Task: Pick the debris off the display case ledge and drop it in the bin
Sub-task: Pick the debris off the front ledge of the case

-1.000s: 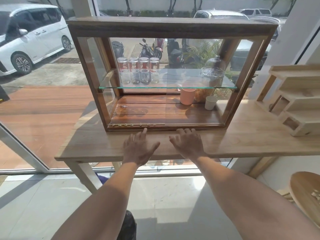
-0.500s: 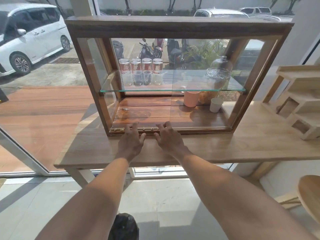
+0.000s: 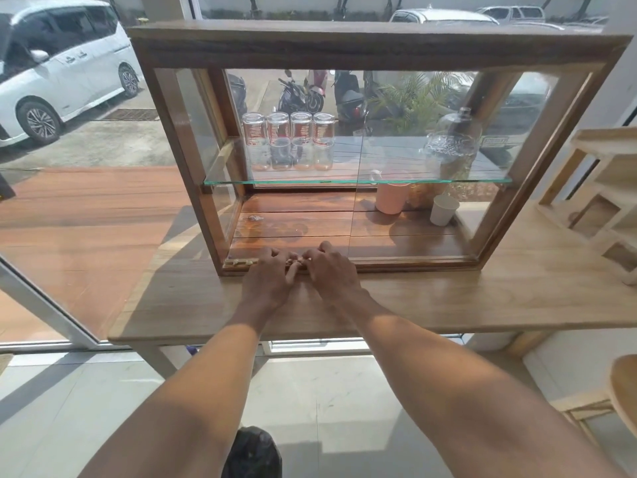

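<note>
Sunlit glass fronts a parking lot where a white van (image 3: 58, 74) sits beyond a pale wooden table (image 3: 482, 298), on which a dark wood-framed glass display case (image 3: 344, 43) stands. My left hand (image 3: 267, 282) and my right hand (image 3: 331, 274) rest side by side at the case's bottom front ledge (image 3: 413, 261), palms down, fingers curled onto the rail. Small tan bits of debris (image 3: 239, 262) lie on that ledge just left of my left hand, and more pale bits (image 3: 297, 260) show between the fingertips of both hands; I cannot tell whether either hand has pinched any of them or is only touching the rail. Inside the case, four clear upturned drinking glasses (image 3: 287, 141) stand in a row on the glass shelf (image 3: 344, 181), left of centre, with a clear glass domed jar (image 3: 451, 146) toward the right end of the same shelf. Below the shelf, on the case's wooden floor, a pink plastic cup (image 3: 391, 198) stands near a small white paper cup (image 3: 444, 210), both to the right. A light wooden tiered rack (image 3: 606, 188) sits on the table right of the case. A black bag-lined bin (image 3: 253, 453) is on the tiled floor (image 3: 327, 408) below the table edge, between my forearms.
</note>
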